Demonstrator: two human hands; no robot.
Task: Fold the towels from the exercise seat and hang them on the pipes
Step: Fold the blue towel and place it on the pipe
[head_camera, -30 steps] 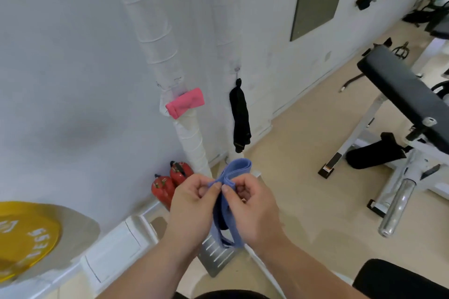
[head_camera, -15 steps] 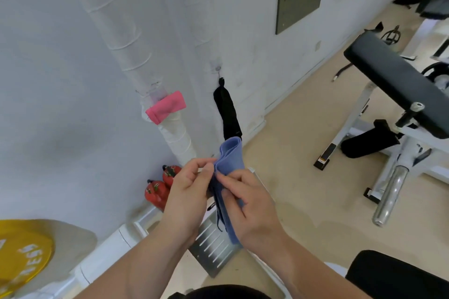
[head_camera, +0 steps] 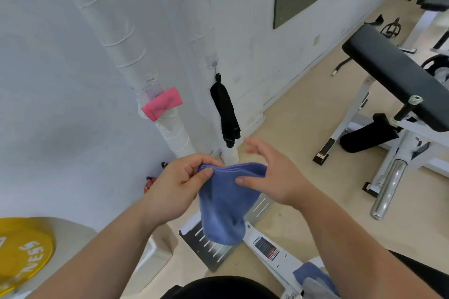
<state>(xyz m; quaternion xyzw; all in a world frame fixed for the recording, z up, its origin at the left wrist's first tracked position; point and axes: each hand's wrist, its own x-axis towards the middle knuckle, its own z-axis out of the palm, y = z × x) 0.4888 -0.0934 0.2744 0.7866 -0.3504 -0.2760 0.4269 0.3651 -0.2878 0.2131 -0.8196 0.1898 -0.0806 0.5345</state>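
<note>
A folded blue towel (head_camera: 227, 204) hangs in front of me at mid-frame. My left hand (head_camera: 179, 184) pinches its upper left corner between thumb and fingers. My right hand (head_camera: 274, 175) lies against the towel's right edge, thumb on the cloth and fingers spread apart. Behind them two white wrapped pipes run down the wall: the left pipe (head_camera: 121, 39) carries a pink towel (head_camera: 162, 103), the right pipe (head_camera: 211, 39) carries a black towel (head_camera: 226, 114). More towels, blue and grey (head_camera: 315, 279), lie at the bottom right edge.
A black padded bench (head_camera: 393, 75) on a white frame stands at the right, with a chrome bar (head_camera: 388, 189) sticking out. A slotted metal plate (head_camera: 213, 247) lies on the floor below the towel. A yellow weight plate (head_camera: 21, 255) sits bottom left. Red objects (head_camera: 150, 183) rest by the wall.
The towel has turned from a narrow upright strip to a wide face hanging down. My right hand has let go of its grip and spread its fingers. The camera view has shifted slightly.
</note>
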